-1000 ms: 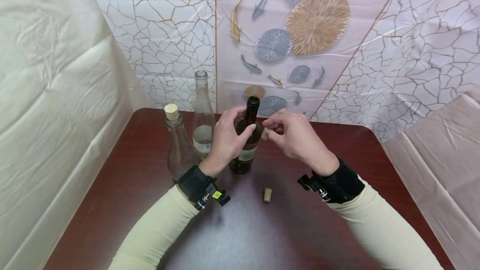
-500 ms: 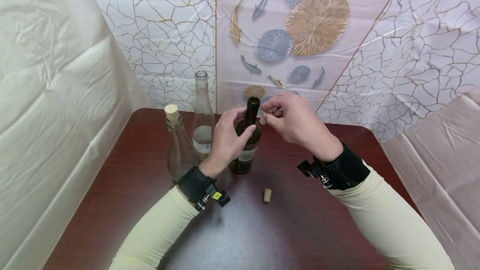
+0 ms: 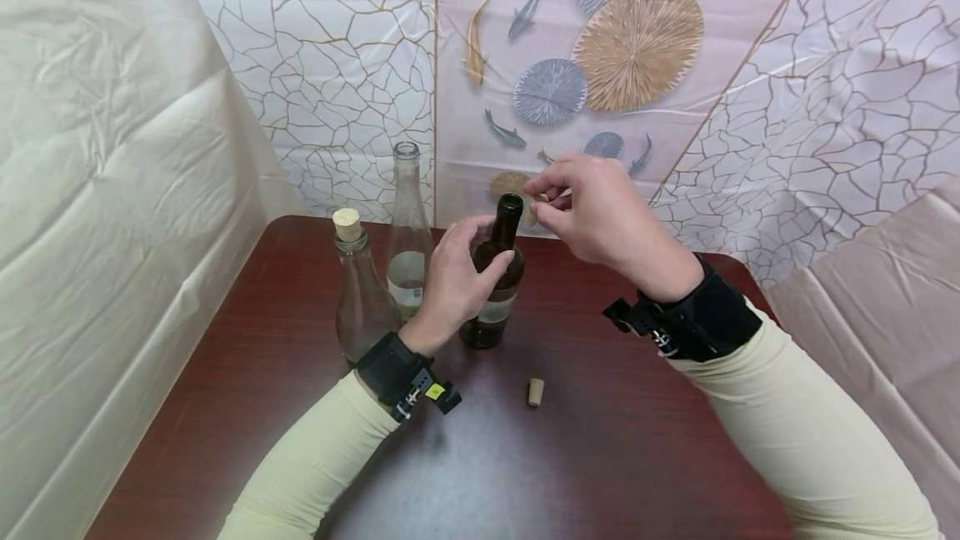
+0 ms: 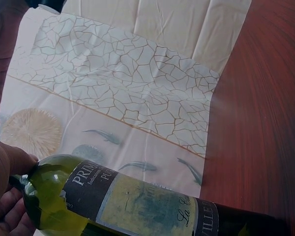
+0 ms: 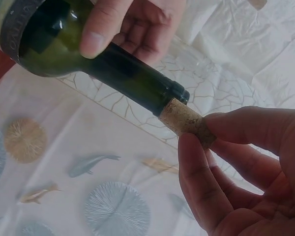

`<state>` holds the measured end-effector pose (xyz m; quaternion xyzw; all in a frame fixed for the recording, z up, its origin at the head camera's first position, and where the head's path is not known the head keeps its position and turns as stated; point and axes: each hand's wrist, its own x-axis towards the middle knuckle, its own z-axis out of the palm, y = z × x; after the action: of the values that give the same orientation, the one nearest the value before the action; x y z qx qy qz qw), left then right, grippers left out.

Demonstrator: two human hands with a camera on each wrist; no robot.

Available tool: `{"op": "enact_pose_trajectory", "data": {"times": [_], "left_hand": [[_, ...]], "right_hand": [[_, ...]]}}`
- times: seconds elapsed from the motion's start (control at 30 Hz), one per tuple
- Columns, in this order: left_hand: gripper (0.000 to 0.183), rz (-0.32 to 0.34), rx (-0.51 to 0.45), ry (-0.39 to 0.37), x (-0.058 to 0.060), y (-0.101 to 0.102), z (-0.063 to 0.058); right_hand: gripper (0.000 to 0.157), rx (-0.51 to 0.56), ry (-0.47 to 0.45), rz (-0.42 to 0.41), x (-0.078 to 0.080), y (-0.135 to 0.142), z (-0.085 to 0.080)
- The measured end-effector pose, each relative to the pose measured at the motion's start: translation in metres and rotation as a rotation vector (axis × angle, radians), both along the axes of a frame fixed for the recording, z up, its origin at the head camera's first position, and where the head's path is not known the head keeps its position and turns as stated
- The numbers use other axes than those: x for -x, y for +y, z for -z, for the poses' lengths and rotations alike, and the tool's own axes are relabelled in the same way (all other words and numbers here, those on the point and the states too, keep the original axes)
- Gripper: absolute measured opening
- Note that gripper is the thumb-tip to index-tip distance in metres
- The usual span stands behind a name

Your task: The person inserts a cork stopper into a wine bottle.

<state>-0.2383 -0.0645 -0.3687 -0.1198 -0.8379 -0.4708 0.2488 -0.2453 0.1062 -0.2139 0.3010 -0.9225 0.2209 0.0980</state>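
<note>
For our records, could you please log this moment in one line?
left hand: holds green bottle; right hand: pinches cork by bottle mouth; loose cork: on table

Fish-and-disc printed cloth point(image 3: 555, 90) hangs behind reddish-brown tabletop point(image 3: 600, 457), crack-line pattern point(image 3: 322, 48) either side; creased pale sheet point(image 3: 112, 157) hangs at left.

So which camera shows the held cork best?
The right wrist view: there the cork is large and mostly uncovered. The head view shows it small and partly hidden; the left wrist view, only a piece at the picture's left edge.
</note>
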Motion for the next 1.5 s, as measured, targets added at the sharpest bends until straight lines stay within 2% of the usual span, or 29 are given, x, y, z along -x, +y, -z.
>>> {"op": "enact_pose_trajectory", "data": {"times": [0.3, 0.77, 1.2, 1.33, 1.5], "left_hand": [[0.045, 0.007, -0.007, 0.008, 0.0, 0.0, 0.0], [0.046, 0.003, -0.001, -0.008, 0.0, -0.001, 0.0], [0.045, 0.0, -0.004, 0.006, 0.001, -0.001, 0.001], [0.044, -0.001, -0.003, 0.006, 0.001, -0.001, 0.001], [0.044, 0.001, 0.002, 0.001, 0.001, -0.001, 0.001]], "right_hand": [[0.02, -0.02, 0.053, -0.008, 0.006, -0.004, -0.01], [0.021, -0.018, 0.05, -0.012, 0.011, -0.015, -0.017], [0.021, -0.028, 0.026, -0.042, 0.014, -0.024, -0.009], [0.02, -0.027, 0.059, -0.062, 0.014, -0.025, -0.005], [0.018, -0.039, 0.143, -0.08, 0.011, -0.026, 0.001]]}}
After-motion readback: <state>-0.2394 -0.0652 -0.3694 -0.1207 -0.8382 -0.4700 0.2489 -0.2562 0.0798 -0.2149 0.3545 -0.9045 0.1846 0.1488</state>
